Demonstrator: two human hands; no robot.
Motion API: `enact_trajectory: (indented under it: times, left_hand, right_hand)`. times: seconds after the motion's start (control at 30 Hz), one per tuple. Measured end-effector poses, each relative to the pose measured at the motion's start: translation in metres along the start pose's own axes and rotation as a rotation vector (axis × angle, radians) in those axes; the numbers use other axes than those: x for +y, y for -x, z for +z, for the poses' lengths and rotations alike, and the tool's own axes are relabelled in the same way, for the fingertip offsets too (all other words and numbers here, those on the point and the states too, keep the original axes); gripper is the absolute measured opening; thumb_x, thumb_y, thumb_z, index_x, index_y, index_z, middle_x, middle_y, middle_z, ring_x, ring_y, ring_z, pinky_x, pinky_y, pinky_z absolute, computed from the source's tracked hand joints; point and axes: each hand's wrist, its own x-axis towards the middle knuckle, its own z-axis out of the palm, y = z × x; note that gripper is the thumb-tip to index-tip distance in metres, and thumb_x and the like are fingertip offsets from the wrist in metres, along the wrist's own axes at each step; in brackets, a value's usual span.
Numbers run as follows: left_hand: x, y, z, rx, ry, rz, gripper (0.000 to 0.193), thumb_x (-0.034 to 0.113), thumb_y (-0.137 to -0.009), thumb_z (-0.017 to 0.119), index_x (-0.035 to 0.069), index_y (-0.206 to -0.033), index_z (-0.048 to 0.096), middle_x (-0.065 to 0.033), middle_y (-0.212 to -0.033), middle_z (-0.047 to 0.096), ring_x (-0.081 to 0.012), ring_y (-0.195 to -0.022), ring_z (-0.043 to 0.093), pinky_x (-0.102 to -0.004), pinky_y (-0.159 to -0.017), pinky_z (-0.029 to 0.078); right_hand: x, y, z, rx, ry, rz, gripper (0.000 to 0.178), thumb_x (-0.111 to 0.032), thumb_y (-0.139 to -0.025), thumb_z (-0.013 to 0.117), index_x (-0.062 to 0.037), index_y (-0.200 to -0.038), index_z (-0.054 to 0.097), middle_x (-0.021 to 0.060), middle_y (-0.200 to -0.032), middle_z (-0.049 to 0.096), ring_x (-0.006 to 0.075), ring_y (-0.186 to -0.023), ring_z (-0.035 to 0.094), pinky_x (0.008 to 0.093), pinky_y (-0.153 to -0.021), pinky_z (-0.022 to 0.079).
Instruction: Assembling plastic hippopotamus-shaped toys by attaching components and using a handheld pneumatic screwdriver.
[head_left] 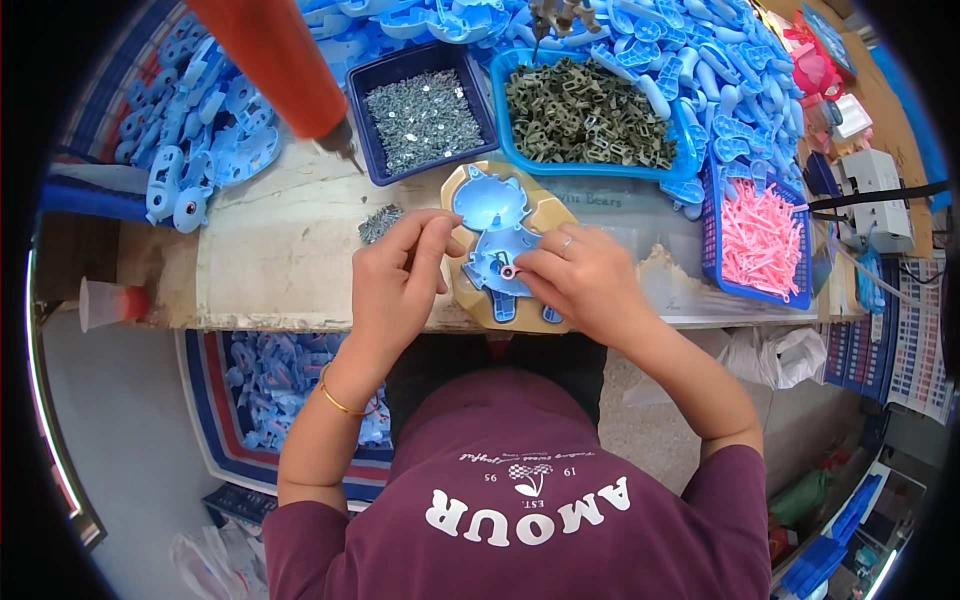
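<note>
A blue bear-shaped plastic half-shell (492, 205) lies hollow side up in a tan holder (548, 203) at the table's near edge. Over the shell's lower half, my right hand (585, 278) is closed, its fingertips pinching a small pink ring-ended piece (508, 272). A dark green clip (501, 257) sits just beside that ring inside the shell. My left hand (405, 262) is closed at the holder's left edge, thumb against curled fingers; whatever it may hold is hidden. Behind it is a small heap of screws (379, 222) on the tabletop.
An orange power screwdriver (280, 65) hangs at upper left. A navy tray (363, 130) of screws and a light-blue tray (600, 172) of green clips stand behind the holder. At right is a blue basket (712, 245) of pink pieces. Blue plastic parts (700, 70) pile up behind.
</note>
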Motion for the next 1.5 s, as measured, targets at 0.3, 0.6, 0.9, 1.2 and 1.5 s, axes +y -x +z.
enact_trajectory:
  times: [0.3, 0.6, 0.9, 1.2, 1.5]
  left_hand:
    - [-0.024, 0.0, 0.004, 0.08, -0.291, 0.418, 0.014, 0.009, -0.098, 0.063, 0.001, -0.105, 0.072, -0.0084, -0.085, 0.074, -0.014, -0.068, 0.063, -0.0272, -0.061, 0.05]
    - [-0.039, 0.002, 0.01, -0.239, -0.724, 0.777, 0.03, 0.021, -0.083, 0.077, 0.009, -0.109, 0.07, -0.0083, -0.123, 0.064, -0.0311, -0.121, 0.057, -0.0454, -0.105, 0.048]
    - [-0.04, 0.006, 0.012, -0.259, -0.713, 0.713, 0.036, 0.018, -0.082, 0.076, 0.011, -0.117, 0.069, -0.0059, -0.13, 0.062, -0.0333, -0.128, 0.052, -0.0497, -0.11, 0.043]
    - [-0.036, 0.005, 0.014, -0.239, -0.713, 0.712, 0.032, 0.021, -0.082, 0.077, 0.009, -0.112, 0.07, -0.0084, -0.125, 0.063, -0.0327, -0.127, 0.052, -0.0498, -0.111, 0.042]
    - [-0.033, 0.003, 0.014, -0.201, -0.684, 0.723, 0.032, 0.019, -0.084, 0.075, 0.009, -0.114, 0.068, -0.0096, -0.125, 0.063, -0.033, -0.122, 0.055, -0.0462, -0.104, 0.047]
  right_hand:
    - [0.007, -0.006, 0.02, -0.036, -0.019, 0.001, 0.011, -0.014, -0.081, 0.073, -0.0079, -0.09, 0.07, 0.0063, -0.085, 0.064, 0.0267, -0.084, 0.064, 0.0404, -0.073, 0.05]
    - [0.017, -0.013, 0.015, -0.166, -0.032, -0.061, 0.015, -0.011, -0.08, 0.072, -0.0074, -0.094, 0.068, 0.0084, -0.091, 0.061, 0.0304, -0.09, 0.063, 0.0436, -0.074, 0.052]
    - [0.014, 0.019, -0.006, -0.024, -0.043, 0.193, 0.016, -0.009, -0.078, 0.072, -0.0069, -0.093, 0.065, 0.0082, -0.092, 0.059, 0.0302, -0.089, 0.062, 0.0416, -0.073, 0.052]
    - [0.017, 0.014, -0.012, -0.077, -0.042, 0.221, 0.01, -0.011, -0.078, 0.074, -0.0053, -0.083, 0.066, 0.007, -0.085, 0.059, 0.0288, -0.086, 0.062, 0.0414, -0.072, 0.051]
    - [-0.043, -0.141, -0.02, 0.566, -0.533, -0.15, 0.055, -0.02, -0.085, 0.077, -0.0005, -0.132, 0.056, 0.0168, -0.119, 0.064, 0.0302, -0.116, 0.063, 0.0374, -0.094, 0.052]
